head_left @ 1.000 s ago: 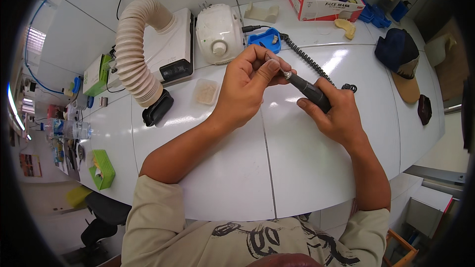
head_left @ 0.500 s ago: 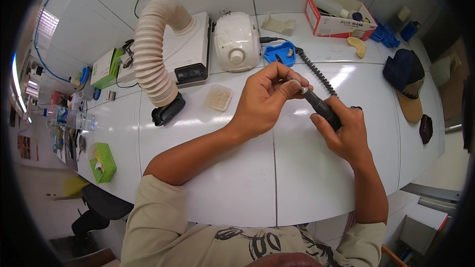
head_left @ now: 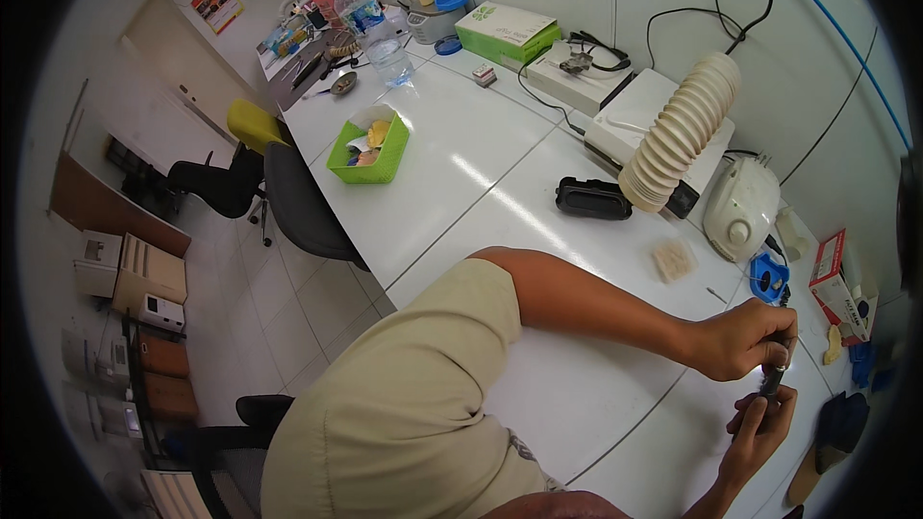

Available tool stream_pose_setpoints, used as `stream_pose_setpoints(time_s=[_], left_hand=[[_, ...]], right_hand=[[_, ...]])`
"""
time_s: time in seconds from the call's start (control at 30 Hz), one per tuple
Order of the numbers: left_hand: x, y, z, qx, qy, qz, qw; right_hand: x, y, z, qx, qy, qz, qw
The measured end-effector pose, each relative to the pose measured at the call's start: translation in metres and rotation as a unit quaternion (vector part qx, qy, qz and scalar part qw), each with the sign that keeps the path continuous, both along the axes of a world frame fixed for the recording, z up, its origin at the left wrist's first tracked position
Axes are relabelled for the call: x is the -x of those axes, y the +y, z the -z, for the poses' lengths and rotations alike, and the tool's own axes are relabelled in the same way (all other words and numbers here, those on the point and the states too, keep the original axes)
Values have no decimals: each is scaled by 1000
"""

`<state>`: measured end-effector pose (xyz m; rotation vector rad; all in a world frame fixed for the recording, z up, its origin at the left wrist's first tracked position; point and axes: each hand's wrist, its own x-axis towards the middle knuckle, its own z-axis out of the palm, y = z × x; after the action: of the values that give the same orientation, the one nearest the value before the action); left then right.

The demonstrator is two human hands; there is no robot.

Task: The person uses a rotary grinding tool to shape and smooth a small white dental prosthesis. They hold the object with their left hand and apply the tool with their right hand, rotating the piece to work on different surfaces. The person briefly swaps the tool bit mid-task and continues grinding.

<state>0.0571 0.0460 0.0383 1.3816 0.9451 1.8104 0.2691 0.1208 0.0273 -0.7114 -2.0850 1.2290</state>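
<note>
At the right side of the bench, my right hand (head_left: pixel 764 423) is closed around a dark rotary handpiece (head_left: pixel 772 383), which points up toward my other hand. My left hand (head_left: pixel 738 341) pinches at the handpiece's metal tip. Whatever lies between those fingertips is hidden. A small thin rod (head_left: pixel 716 295) lies on the bench beyond my left hand. Close to it are a blue tray (head_left: pixel 781 290) and a white control unit (head_left: pixel 735 233) with a round knob. A small clear box (head_left: pixel 676 259) with beige contents sits left of them.
A ribbed hose (head_left: pixel 683 130) bends over the bench near a black case (head_left: pixel 593 199). Farther left stand a green basket (head_left: pixel 370 173), a water bottle (head_left: pixel 358 12) and a green-white carton (head_left: pixel 508 31). A red-white box (head_left: pixel 841 288) is at the right. Chairs (head_left: pixel 300 202) stand beside the bench.
The view has swung left, so the room and chairs show and both hands now appear at the right. The right hand still holds the handpiece, with the left at its tip.
</note>
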Motion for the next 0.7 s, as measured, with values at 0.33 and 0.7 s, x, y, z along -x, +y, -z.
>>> stream_pose_setpoints(time_s=[0.33,0.7], left_hand=[[0,-3,-2,-15,24,4,1000],[41,-29,-22,112,108,-43,987]], right_hand=[[-6,0,5,36,31,-16,999],[4,11,-2,-45,-50,29,997]])
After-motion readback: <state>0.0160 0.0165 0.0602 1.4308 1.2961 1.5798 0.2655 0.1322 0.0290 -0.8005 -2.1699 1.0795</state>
